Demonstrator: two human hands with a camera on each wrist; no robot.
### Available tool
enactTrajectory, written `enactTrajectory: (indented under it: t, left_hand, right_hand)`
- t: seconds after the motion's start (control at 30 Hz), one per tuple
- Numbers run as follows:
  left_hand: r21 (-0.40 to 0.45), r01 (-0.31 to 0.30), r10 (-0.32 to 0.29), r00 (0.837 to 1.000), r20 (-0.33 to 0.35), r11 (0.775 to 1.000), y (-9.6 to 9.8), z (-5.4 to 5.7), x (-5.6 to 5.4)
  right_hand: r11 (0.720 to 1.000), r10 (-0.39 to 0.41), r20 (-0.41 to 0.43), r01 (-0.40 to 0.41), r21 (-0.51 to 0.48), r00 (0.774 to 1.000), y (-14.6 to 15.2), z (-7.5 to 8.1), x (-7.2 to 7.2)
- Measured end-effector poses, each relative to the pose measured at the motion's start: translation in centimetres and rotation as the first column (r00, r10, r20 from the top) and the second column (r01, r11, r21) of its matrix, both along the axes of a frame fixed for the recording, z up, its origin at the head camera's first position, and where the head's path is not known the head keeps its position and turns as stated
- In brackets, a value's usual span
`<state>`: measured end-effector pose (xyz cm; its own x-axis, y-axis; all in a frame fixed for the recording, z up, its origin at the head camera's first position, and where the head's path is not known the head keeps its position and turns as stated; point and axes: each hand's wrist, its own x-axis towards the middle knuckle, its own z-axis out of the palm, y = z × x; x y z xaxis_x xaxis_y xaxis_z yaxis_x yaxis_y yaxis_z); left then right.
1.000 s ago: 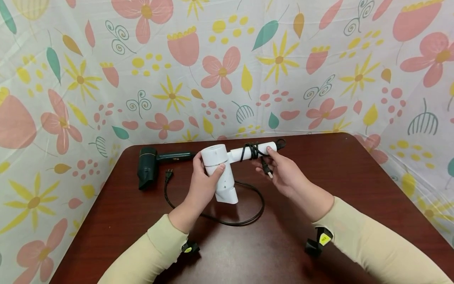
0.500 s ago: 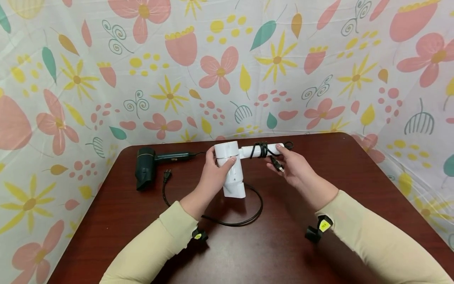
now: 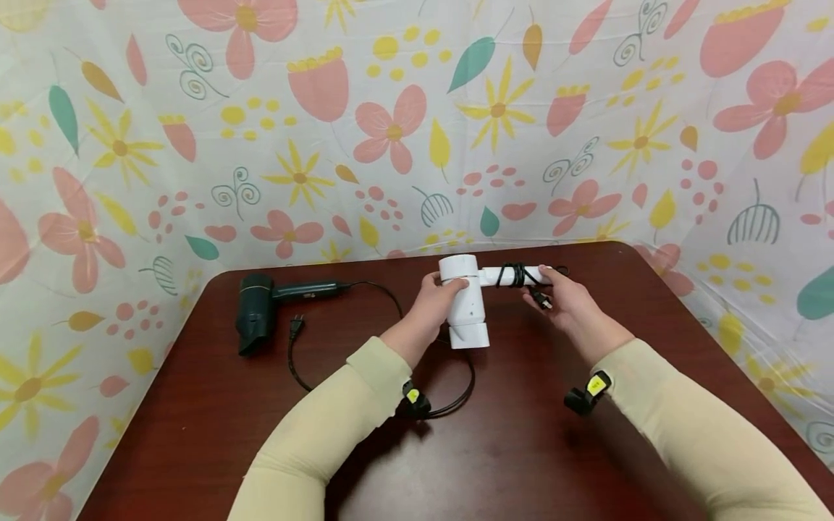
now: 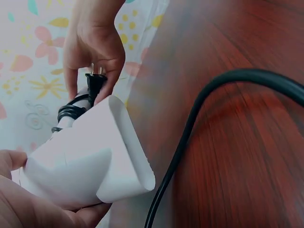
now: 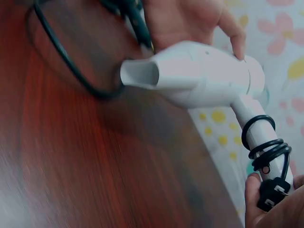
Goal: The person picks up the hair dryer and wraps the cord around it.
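Both hands hold a white hair dryer (image 3: 465, 304) over the table, its flat nozzle (image 5: 140, 73) pointing toward the near side in the head view. My left hand (image 3: 435, 307) grips the barrel, thumb across its front. At the handle's end, my right hand (image 3: 573, 304) pinches the handle (image 3: 498, 276) between thumb and fingers. A black cord (image 5: 268, 152) is wound round that handle, and its two-prong plug (image 4: 96, 83) hangs by the right fingers. To the left on the table lies a dark green hair dryer (image 3: 255, 312), untouched.
The green dryer's black cord (image 3: 465, 391) loops across the table under the left forearm, ending in a plug (image 3: 296, 324) near that dryer. The brown wooden table (image 3: 521, 449) meets a flower-patterned curtain (image 3: 391, 188) behind and at both sides.
Both hands have carried the white hair dryer to the right, the left hand shifting most. Its nozzle has swung round a little. The green hair dryer stays in place on the table.
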<state>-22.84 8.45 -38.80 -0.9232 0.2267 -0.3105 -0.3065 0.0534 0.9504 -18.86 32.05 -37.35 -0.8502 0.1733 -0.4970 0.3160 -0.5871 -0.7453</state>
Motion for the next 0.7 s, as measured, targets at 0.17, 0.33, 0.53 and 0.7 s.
enactTrajectory:
  t: [0.17, 0.33, 0.53, 0.7]
  left_hand:
    - [-0.042, -0.005, 0.005, 1.0, 0.01, 0.999, 3.3, -0.9, -0.6]
    - [-0.096, -0.024, 0.026, 1.0, 0.012, 0.995, 5.8, -1.7, -1.3]
    - [-0.167, -0.056, 0.058, 0.998, 0.01, 0.984, 7.3, -2.3, -2.2]
    - [-0.268, -0.049, 0.047, 0.999, -0.014, 0.962, 8.1, -2.6, -3.0]
  right_hand:
    - [1.0, -0.012, 0.065, 0.01, 0.018, 0.998, 2.8, -1.3, -0.8]
    - [0.995, -0.059, 0.116, 0.049, 0.087, 0.992, 4.4, -2.1, -1.7]
    - [0.991, -0.023, 0.124, 0.007, 0.131, 0.992, 5.2, -2.4, -2.5]
    - [0.942, 0.048, 0.101, -0.079, 0.327, 0.994, 5.9, -3.1, -3.1]
